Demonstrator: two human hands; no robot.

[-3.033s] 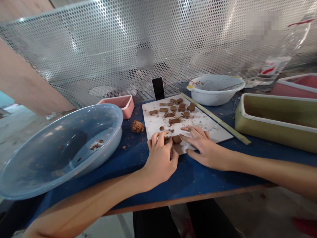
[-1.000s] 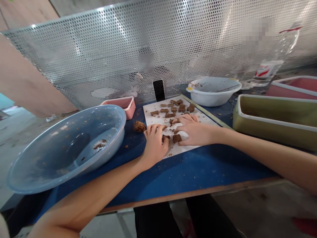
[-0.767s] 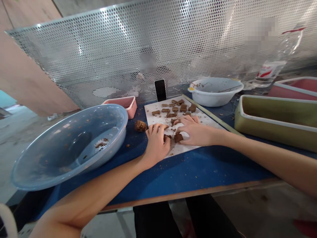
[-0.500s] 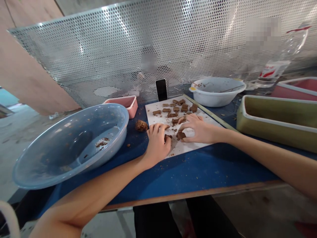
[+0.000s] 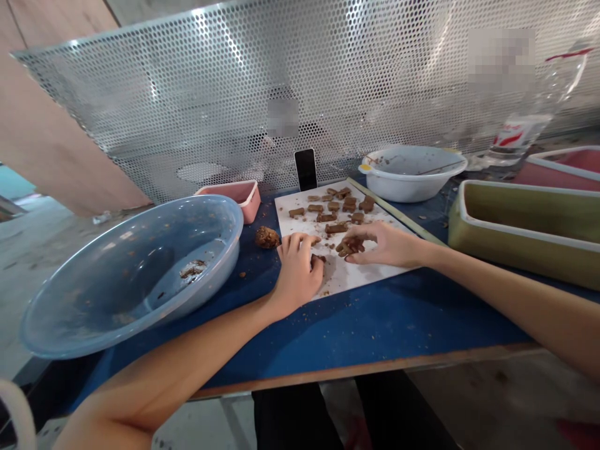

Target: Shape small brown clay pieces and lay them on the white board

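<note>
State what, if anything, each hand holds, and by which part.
Right hand: a brown lump, held by its right side. Left hand: cannot tell, its grip is hidden.

- Cool, diffuse, medium-bright light over the blue worktop (image 5: 356,325).
- White glare streaks on the perforated silver metal screen (image 5: 187,94) beyond the worktop's far edge, strongest high up; small glints inside the translucent blue plastic basin (image 5: 103,269) at the left edge.
- Faint soft shadow beneath the right hand (image 5: 387,242) on the flat white board (image 5: 300,228); dim below the worktop's front edge.
- Wide-angle distortion: basin stretched, clear plastic bottle (image 5: 520,128) slanting near the far right corner.
- Fine texture smeary; two pixelated grey squares (image 5: 282,117) over the screen.
</note>
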